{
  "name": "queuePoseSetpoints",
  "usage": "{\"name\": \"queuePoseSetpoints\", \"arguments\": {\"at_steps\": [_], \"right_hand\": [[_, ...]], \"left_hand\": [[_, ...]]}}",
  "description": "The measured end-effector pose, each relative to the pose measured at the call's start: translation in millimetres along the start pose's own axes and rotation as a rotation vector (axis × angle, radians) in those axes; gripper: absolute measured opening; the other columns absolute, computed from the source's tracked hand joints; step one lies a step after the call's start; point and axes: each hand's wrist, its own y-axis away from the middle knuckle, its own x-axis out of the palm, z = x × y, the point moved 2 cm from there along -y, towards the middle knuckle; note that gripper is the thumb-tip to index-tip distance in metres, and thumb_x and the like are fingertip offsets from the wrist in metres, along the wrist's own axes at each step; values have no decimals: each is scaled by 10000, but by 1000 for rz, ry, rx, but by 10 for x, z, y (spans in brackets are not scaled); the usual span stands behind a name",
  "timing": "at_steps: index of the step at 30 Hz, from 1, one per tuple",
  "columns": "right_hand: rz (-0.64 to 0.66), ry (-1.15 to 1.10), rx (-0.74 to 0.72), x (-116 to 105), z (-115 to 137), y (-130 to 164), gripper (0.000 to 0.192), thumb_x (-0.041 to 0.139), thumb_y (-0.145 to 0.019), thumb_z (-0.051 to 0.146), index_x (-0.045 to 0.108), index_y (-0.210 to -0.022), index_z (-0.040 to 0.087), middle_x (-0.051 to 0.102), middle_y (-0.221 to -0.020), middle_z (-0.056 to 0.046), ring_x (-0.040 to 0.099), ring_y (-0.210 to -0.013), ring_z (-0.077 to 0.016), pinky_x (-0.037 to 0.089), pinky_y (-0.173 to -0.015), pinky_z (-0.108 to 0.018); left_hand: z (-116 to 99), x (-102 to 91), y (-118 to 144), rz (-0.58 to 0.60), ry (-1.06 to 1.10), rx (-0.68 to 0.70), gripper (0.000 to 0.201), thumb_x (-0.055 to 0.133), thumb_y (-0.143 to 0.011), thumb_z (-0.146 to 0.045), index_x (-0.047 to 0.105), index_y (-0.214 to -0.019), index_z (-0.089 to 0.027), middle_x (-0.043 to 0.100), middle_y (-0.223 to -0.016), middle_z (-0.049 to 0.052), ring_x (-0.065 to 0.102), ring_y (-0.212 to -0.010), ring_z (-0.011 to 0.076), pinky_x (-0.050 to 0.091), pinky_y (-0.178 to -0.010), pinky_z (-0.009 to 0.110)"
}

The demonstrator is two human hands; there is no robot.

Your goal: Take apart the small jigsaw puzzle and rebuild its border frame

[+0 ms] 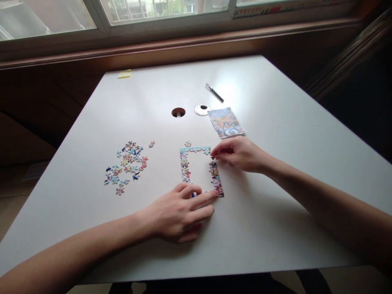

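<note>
A rectangular border of joined jigsaw pieces point(216, 177) lies on the white table, its middle bare. At its upper right side, my right hand point(241, 153) pinches a small puzzle piece point(213, 157) beside a gap in the border. My left hand point(182, 210) rests over the bottom edge with fingers stretched and apart. Its index fingertip touches the lower right corner, and the hand hides much of the bottom row. One loose piece point(188, 143) sits just above the top edge. To the left is a scattered heap of loose pieces point(131, 153).
A creased picture sheet point(226, 122) lies beyond my right hand. Farther back are a pen point(214, 92), a round cover point(200, 109) and a cable hole point(178, 112) in the table point(153, 98). A yellow sticky note point(124, 74) is near the far left corner, below a window.
</note>
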Motion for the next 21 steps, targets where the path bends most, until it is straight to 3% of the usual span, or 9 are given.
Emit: {"name": "queuePoseSetpoints", "arguments": {"at_steps": [21], "right_hand": [[-9,168,-170,68,79,-42,154,650,-821,178,783,-899,189,759,-877,-35,667,-764,-162,510,-720,-273]], "left_hand": [[-4,8,-9,20,-13,-4,407,512,-917,-352,545,-1278,-165,275,-1631,53,423,-1186,304,369,-969,450]]}}
